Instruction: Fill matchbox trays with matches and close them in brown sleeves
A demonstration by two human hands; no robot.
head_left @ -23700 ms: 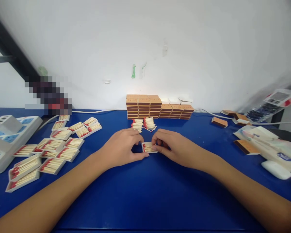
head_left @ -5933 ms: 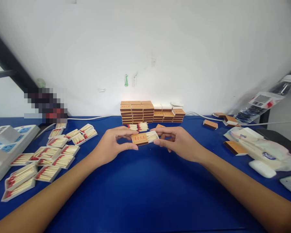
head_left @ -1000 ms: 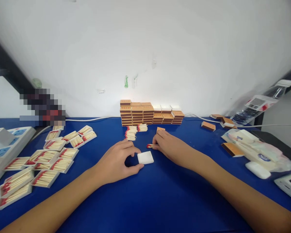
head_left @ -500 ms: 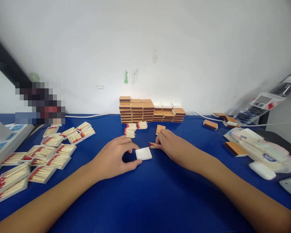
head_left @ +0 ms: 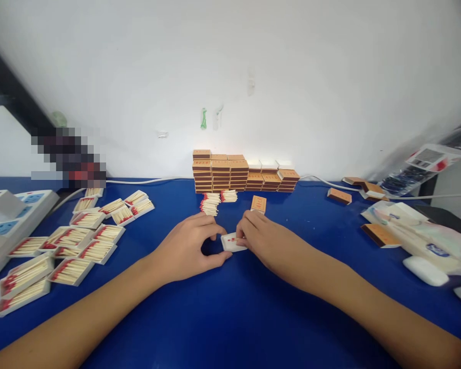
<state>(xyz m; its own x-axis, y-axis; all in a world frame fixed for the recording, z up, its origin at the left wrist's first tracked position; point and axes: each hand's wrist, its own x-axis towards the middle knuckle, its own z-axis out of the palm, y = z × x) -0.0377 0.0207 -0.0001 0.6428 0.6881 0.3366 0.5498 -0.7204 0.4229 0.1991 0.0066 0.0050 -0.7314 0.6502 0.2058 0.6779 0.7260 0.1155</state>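
Observation:
A small white matchbox tray (head_left: 235,248) lies on the blue table between my hands. My left hand (head_left: 190,246) curves round its left end, thumb at the near edge and a finger at the far edge. My right hand (head_left: 259,233) is pinched over the tray's right part, holding matches whose red heads (head_left: 231,239) show inside the tray; the fingers hide most of the sticks. Beyond my right hand lies an orange matchbox (head_left: 258,203). Loose matches (head_left: 209,205) lie in small heaps past my left hand.
Stacked matchboxes (head_left: 221,174) stand against the wall. Several match-filled trays (head_left: 71,271) spread out at left, beside a power strip (head_left: 30,220). On the right are more matchboxes (head_left: 380,236), a plastic packet (head_left: 426,230), a white case (head_left: 425,270) and a bottle (head_left: 426,159).
My right hand has moved left with the matches, from beside the tray to over it. My left hand stays at the tray. The whole view has shifted slightly.

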